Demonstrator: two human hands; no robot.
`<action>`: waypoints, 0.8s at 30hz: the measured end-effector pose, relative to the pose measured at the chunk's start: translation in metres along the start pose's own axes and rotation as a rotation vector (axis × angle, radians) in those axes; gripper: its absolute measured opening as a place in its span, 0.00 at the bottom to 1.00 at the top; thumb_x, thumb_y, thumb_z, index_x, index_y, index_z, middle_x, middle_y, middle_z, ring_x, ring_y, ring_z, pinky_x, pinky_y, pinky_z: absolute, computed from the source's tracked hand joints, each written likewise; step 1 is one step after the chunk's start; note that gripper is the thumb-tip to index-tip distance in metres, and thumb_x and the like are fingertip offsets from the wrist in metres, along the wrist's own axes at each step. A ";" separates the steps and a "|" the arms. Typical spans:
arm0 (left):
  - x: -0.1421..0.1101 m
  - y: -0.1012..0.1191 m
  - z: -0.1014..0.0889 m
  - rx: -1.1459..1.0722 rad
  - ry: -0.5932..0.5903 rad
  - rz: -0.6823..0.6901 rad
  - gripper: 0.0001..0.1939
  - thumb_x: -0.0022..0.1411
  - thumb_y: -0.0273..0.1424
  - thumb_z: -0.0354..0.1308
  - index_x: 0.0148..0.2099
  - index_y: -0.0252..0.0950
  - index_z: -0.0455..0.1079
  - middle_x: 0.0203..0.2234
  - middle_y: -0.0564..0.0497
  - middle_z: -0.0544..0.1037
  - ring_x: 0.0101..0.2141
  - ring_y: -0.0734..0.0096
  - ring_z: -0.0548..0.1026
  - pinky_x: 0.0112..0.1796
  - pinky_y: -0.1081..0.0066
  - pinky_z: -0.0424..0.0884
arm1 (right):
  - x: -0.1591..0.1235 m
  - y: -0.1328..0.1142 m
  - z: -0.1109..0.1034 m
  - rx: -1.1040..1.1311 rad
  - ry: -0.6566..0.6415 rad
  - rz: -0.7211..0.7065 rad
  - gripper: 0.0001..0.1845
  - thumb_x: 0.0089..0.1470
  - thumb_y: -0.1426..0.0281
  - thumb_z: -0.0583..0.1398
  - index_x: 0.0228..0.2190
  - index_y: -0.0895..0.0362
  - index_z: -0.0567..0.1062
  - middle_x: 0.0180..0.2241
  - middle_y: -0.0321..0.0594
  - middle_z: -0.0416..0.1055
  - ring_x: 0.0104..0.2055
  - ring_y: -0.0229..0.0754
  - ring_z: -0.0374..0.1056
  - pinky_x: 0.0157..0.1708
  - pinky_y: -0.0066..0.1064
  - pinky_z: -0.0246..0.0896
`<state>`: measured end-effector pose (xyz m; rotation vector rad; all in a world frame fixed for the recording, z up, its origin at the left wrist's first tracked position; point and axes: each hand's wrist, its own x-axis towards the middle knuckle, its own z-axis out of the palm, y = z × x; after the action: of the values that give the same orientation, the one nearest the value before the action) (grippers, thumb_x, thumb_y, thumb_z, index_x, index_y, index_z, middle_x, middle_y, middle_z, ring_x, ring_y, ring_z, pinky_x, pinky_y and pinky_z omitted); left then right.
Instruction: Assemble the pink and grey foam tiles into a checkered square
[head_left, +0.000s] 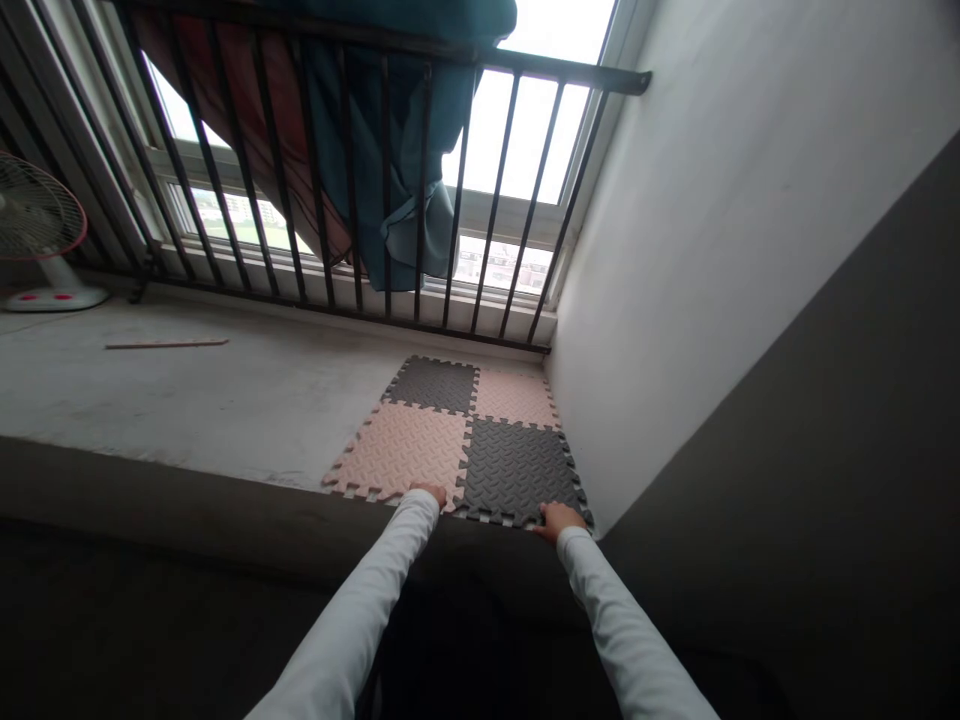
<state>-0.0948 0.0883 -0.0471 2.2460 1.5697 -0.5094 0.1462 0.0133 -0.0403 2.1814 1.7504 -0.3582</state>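
Four-part checkered foam mat tiles lie joined on the ledge by the wall: a near pink tile (412,445), a near dark grey tile (521,465), a far dark grey tile (433,383) and a far pink tile (514,398). My left hand (430,492) is closed at the front edge of the near pink tile, close to its right corner. At the front edge of the near dark tile, my right hand (559,520) grips with its fingers bent, near the wall. Part of the fingers of both hands is hidden.
Black metal railing (386,190) runs along the window behind the mat. Blue and reddish cloth (405,150) hangs there. A white wall (675,200) rises at the right. Farther left on the concrete ledge (225,400) are a thin stick (166,344) and a fan (56,285).
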 end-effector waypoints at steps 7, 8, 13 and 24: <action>0.004 -0.003 -0.008 -0.019 0.045 -0.023 0.16 0.48 0.36 0.53 0.42 0.43 0.69 0.44 0.43 0.71 0.45 0.57 0.67 0.42 0.58 0.64 | -0.001 -0.004 -0.008 -0.081 -0.028 -0.003 0.20 0.41 0.64 0.59 0.40 0.55 0.71 0.42 0.48 0.69 0.44 0.48 0.65 0.38 0.36 0.61; 0.002 -0.005 -0.008 -0.017 0.055 -0.028 0.16 0.47 0.36 0.54 0.41 0.42 0.70 0.43 0.42 0.72 0.44 0.57 0.68 0.41 0.59 0.65 | -0.002 -0.005 -0.010 -0.085 -0.029 -0.001 0.19 0.41 0.65 0.59 0.39 0.55 0.71 0.42 0.49 0.69 0.44 0.48 0.65 0.38 0.36 0.61; -0.016 -0.004 0.000 -0.019 0.191 -0.091 0.19 0.50 0.35 0.53 0.46 0.40 0.65 0.49 0.42 0.66 0.50 0.59 0.60 0.46 0.59 0.59 | -0.005 -0.011 -0.018 -0.081 -0.021 -0.024 0.20 0.40 0.68 0.60 0.39 0.58 0.72 0.42 0.51 0.69 0.44 0.49 0.65 0.39 0.38 0.61; -0.006 -0.019 -0.045 -0.356 0.193 -0.230 0.23 0.35 0.36 0.64 0.37 0.35 0.69 0.39 0.43 0.74 0.40 0.60 0.71 0.38 0.70 0.66 | -0.004 -0.011 -0.019 -0.038 -0.033 -0.024 0.22 0.39 0.70 0.61 0.40 0.60 0.71 0.42 0.54 0.68 0.44 0.50 0.64 0.39 0.38 0.61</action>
<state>-0.1111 0.1109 -0.0065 1.9044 1.8584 -0.0589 0.1349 0.0197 -0.0226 2.1185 1.7525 -0.3619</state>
